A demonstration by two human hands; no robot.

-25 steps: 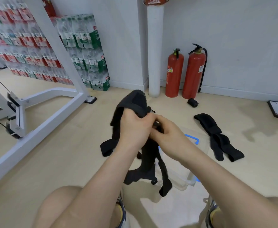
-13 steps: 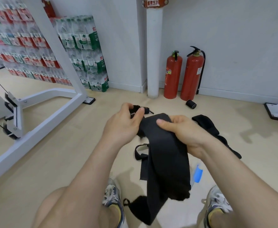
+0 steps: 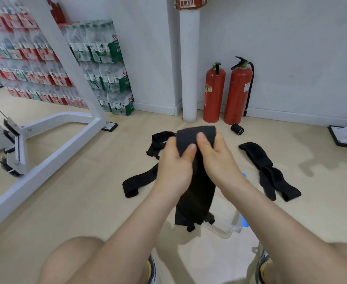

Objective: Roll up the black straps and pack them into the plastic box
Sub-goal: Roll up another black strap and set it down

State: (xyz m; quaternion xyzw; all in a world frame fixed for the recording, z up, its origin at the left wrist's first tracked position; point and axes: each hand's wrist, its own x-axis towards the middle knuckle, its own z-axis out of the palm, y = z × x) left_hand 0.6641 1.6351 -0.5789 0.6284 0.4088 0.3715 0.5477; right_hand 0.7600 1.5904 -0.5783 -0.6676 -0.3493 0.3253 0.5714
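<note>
The person is sitting low, with bare knees and shoes showing at the bottom edge of the view. Both hands are raised in front of them, side by side and almost touching. The left hand (image 3: 174, 160) is gripping the wide black strap (image 3: 195, 193) near its top edge, its thumb pressing on the front face and its fingers curling behind. The right hand (image 3: 215, 158) is clamping the same strap just beside it, thumb likewise on the front. The strap's broad part is hanging straight down between the forearms, and its lower end is dangling over the clear plastic box (image 3: 235, 224) with blue latches, which is sitting on the floor (image 3: 86, 201) under the right forearm. I cannot tell whether the strap is touching the box. A narrower black tail (image 3: 131, 185) is trailing out to the left and lying on the floor, and a bunched black part is sticking out behind the left hand's fingers.

A second black strap (image 3: 269, 173) is lying loose on the floor to the right, well apart from the hands. A small rolled black bundle (image 3: 237, 129) is lying near two red fire extinguishers (image 3: 213, 93), which are standing against the wall beside a white pillar (image 3: 189, 64). Stacked packs of bottled water (image 3: 107, 68) are standing further left, behind a white metal frame (image 3: 51, 144).
</note>
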